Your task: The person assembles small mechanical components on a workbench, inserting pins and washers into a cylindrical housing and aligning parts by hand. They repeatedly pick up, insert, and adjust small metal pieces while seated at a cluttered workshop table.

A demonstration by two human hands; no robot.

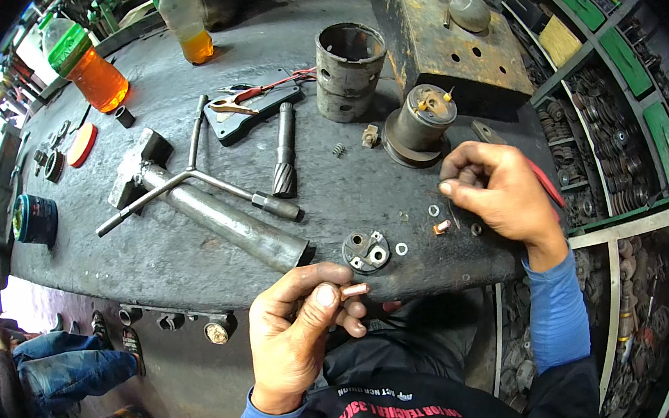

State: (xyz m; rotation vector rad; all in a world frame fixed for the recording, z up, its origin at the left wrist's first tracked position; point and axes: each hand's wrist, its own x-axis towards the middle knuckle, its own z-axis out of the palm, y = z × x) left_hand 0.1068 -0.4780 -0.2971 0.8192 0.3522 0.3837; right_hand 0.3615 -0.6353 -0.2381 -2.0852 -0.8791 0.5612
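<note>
My left hand [298,320] pinches a small copper-coloured stud [355,289] between thumb and fingers, just off the bench's front edge. Right beyond it lies a round black end plate with metal brush holders [366,252]. My right hand [501,190] hovers over the bench to the right, thumb and fingers pressed together; what they hold, if anything, is hidden. Below its fingers lie a copper-coloured bolt [441,227], a washer [434,210] and a small dark nut [476,229]. Another washer [402,248] sits beside the end plate.
Behind the hands stand a wound motor part [422,126], a metal cylinder [349,71] and a rusty box [447,39]. A heavy hammer [220,222], a three-armed wrench [192,174] and a splined shaft [284,150] lie left. Bottles of orange liquid [98,77] stand farther back. Another person's legs [72,367] show lower left.
</note>
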